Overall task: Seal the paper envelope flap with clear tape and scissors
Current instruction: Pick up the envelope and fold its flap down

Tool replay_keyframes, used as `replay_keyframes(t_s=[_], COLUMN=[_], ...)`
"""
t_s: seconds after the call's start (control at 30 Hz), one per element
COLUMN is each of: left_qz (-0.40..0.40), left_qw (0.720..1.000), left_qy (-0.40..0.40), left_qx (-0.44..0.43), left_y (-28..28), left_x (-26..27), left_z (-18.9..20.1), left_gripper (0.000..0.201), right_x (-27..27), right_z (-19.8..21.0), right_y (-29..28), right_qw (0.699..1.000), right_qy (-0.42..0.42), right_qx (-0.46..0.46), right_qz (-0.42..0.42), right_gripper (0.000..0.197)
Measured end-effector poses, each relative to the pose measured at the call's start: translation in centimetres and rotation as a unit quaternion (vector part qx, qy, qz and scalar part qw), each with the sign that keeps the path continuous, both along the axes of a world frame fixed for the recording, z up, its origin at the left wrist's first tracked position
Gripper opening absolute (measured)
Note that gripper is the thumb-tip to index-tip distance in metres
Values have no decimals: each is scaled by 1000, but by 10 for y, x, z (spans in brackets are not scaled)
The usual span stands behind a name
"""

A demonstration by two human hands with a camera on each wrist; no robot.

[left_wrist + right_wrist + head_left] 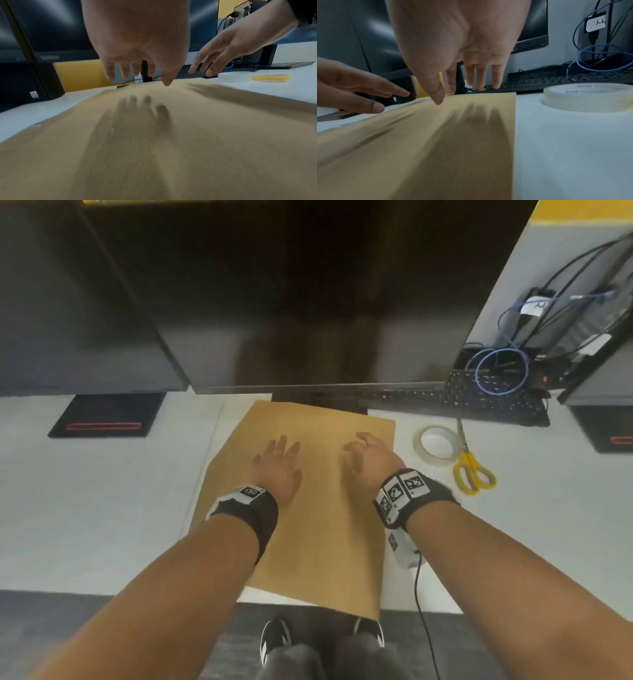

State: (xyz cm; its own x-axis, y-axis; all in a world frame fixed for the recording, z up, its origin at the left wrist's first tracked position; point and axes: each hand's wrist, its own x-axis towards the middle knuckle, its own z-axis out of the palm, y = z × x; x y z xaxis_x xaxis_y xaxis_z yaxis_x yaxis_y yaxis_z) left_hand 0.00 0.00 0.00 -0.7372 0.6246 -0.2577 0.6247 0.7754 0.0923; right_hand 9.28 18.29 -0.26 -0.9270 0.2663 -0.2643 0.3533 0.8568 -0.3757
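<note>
A: Where is the envelope [318, 508]?
B: Flat on the white surface [102, 508], its near edge hanging over the front, its far edge near the monitor [308, 302].
A: And the hands?
B: Both hover above it, grasping nothing. The left hand [279, 465] has its fingers spread and relaxed; the right hand [368, 460] has its fingers loosely bent. Their shadows fall on the paper.
A: The tape [436, 445]?
B: To the right of the envelope, lying flat, with the yellow scissors [471, 467] just beside it, near the keyboard [462, 398].
</note>
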Motion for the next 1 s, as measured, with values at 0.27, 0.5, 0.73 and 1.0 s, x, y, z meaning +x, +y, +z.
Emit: replay_keyframes(t_s=[0.27,0.5,0.73,1.0], left_qz=[-9,-82,23,12], left_qw=[994,987,990,982], left_qy=[-81,-130,-125,-156], left_qx=[-69,-43,-60,-106], left_y=[0,27,54,67], left_x=[18,74,79,85], left_z=[-35,-43,-39,-15], left_gripper=[84,117,131,99], right_x=[6,4,-2,0], right_z=[-46,-45,-36,-41], right_y=[7,9,15,25], right_qw=[994,990,989,983], right_qy=[-62,-77,-100,-75], right_qx=[43,69,27,-51], right_qz=[-85,-94,-110,-161], right_gripper=[74,76,43,33])
